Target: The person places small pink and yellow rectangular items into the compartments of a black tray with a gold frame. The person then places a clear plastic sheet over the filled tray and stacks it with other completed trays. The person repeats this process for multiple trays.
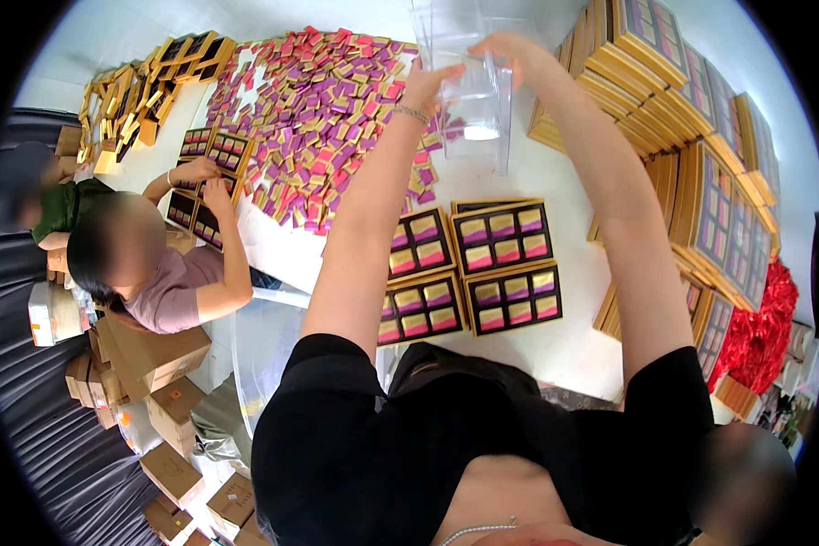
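Spanning most of my view: white worktop. Stacked gold-edged boxes fill its right side; a big loose pile of gold, purple and pink wrapped squares covers the left-centre. Clear plastic container is at the far side, between pile and stacks; can't tell whether it touches the worktop. Open boxes, six squares each, sit close to me, partly behind my left forearm. My left hand and right hand hold the container's left and right sides, fingers part-bent around its walls; exact fingertip contact on the right isn't clear.
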The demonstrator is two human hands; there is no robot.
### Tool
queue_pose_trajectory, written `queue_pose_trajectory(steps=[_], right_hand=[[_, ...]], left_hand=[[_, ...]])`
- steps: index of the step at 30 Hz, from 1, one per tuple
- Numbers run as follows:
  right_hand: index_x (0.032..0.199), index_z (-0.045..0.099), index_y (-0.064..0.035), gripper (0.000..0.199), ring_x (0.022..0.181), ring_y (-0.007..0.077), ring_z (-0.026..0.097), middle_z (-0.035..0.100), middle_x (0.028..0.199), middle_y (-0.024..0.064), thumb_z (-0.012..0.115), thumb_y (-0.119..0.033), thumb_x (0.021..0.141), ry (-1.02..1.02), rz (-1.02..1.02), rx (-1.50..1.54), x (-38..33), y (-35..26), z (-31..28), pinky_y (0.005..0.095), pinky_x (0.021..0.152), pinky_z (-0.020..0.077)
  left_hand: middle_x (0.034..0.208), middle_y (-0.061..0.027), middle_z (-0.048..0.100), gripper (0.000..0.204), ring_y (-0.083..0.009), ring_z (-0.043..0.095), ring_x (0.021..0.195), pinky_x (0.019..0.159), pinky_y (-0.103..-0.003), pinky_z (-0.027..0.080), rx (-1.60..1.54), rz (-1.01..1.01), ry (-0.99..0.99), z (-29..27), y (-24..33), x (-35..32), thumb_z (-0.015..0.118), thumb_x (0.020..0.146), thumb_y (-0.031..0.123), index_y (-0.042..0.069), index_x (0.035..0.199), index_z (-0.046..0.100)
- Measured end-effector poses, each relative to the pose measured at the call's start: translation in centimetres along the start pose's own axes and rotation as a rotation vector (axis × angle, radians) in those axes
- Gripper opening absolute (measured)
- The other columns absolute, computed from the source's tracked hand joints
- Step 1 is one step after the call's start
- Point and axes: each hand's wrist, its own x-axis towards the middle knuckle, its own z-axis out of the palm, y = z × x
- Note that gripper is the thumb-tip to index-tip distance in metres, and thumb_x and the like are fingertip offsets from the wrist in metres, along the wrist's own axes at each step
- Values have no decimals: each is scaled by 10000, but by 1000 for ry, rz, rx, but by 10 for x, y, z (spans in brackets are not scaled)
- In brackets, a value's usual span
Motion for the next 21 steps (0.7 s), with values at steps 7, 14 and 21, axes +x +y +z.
queue_pose_trajectory(steps=[7, 14, 21], right_hand=[[1306, 486, 20, 649, 1209, 370, 515, 559, 1243, 228, 708, -178, 729, 203, -342, -32, 69, 69, -6, 471, 962, 427], [1241, 530, 61, 544, 1122, 436, 561, 598, 1175, 260, 624, -74, 722, 614, -513, -544, 37, 108, 9, 436, 939, 475], [1441, 338, -8, 862, 1271, 316, 443, 438, 1383, 243, 757, -100, 693, 208, -1036, -450, -158, 73, 45, 410, 975, 445]], left_hand=[[1391, -150, 410, 801, -385, 436, 1235, 835, -537, 527, 85, -333, 180, 8, -69, 49, 847, 701, 364, 68, 1329, 446], [1374, -240, 450, 956, -409, 510, 1193, 873, -574, 507, 1228, 60, 432, -5, -76, 45, 773, 749, 468, 43, 1445, 273], [1239, -210, 551, 629, -332, 529, 1136, 856, -500, 509, -392, -348, -630, 63, 66, -112, 578, 910, 437, 1, 1329, 404]])
